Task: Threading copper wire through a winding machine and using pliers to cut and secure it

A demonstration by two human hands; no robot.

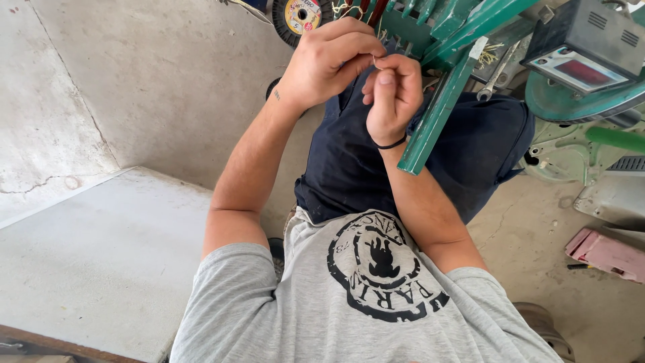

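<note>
My two hands meet above my lap. Left hand [329, 60] and right hand [393, 91]: each grip pinched narrow on one thin wire [377, 63] between the fingertips. One black band [392, 143] on the right wrist. One green frame [443, 101] just beside the right hand. One grinding disc [300, 16] on the floor beyond.

Both hands [363, 74] meet above the lap, frame [443, 87] just right.
</note>
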